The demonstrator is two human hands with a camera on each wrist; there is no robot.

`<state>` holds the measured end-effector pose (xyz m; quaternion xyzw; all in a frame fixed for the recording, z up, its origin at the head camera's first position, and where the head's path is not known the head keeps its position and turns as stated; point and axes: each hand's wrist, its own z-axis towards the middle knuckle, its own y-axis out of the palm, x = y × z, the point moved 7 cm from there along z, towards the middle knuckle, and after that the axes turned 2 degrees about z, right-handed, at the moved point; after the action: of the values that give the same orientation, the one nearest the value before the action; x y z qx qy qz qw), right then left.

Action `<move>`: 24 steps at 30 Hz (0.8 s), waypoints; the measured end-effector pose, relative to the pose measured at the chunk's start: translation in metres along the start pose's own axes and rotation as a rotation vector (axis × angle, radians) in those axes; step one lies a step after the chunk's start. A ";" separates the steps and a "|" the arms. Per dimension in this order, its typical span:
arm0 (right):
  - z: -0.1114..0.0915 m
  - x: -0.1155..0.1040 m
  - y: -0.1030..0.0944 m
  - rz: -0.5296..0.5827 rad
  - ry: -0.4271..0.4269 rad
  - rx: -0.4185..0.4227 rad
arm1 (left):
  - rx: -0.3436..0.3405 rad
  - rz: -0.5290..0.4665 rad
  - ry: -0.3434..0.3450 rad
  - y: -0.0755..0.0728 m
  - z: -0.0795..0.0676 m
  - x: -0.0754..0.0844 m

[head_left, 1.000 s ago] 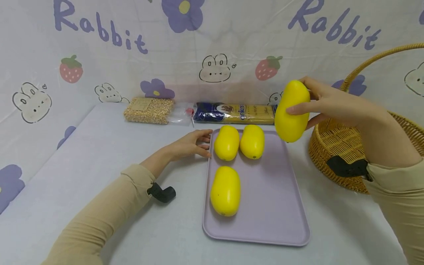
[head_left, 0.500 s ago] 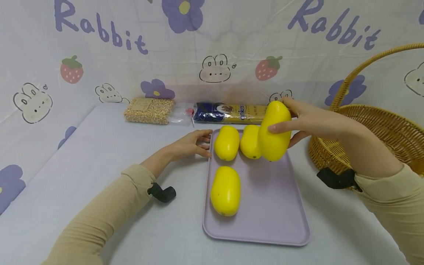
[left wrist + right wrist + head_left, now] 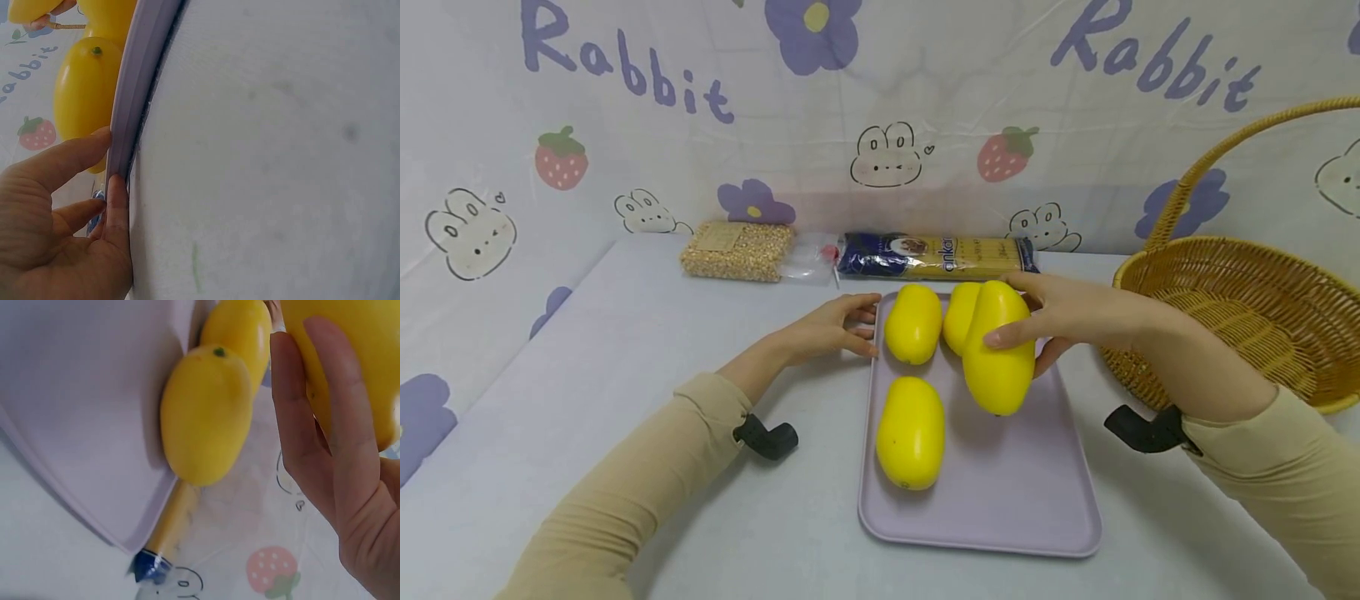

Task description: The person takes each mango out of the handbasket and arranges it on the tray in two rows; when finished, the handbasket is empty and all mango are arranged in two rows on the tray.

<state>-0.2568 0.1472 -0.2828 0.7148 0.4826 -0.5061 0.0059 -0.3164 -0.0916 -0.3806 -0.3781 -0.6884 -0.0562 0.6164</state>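
My right hand (image 3: 1071, 315) holds a smooth yellow oblong fruit (image 3: 1000, 362), thumb across its front and fingers along its far side. It hangs tilted over the lilac tray (image 3: 992, 508) and partly hides another yellow fruit (image 3: 958, 317) on the tray's far side. To the left of that one lies a similar yellow fruit (image 3: 913, 325). A third lying yellow fruit (image 3: 911, 433) is nearer the front, along the left side. At the tray's far left edge, my left hand (image 3: 69, 231) touches the rim with thumb and fingertips, the fingers only loosely bent.
On the right stands a wicker basket (image 3: 1247, 275) with a tall arched handle. Behind the tray lie a bag of corn kernels (image 3: 737, 252) and a blue and yellow pasta packet (image 3: 936, 256), both along a printed backdrop cloth.
My right hand has brought the held yellow fruit from beside the basket leftward, nearer and lower, over the tray. The left hand stays at the tray's edge.
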 end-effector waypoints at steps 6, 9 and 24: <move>0.003 0.004 0.015 0.016 0.020 -0.056 | -0.001 -0.003 0.003 0.000 0.000 0.000; 0.004 0.006 0.022 0.025 0.035 -0.078 | -0.005 -0.003 0.008 0.001 0.000 0.001; 0.007 0.018 0.048 0.034 0.070 -0.139 | -0.009 -0.012 -0.001 0.001 -0.001 0.002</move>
<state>-0.2280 0.1306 -0.3222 0.7380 0.5043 -0.4459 0.0469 -0.3149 -0.0903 -0.3794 -0.3768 -0.6906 -0.0628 0.6141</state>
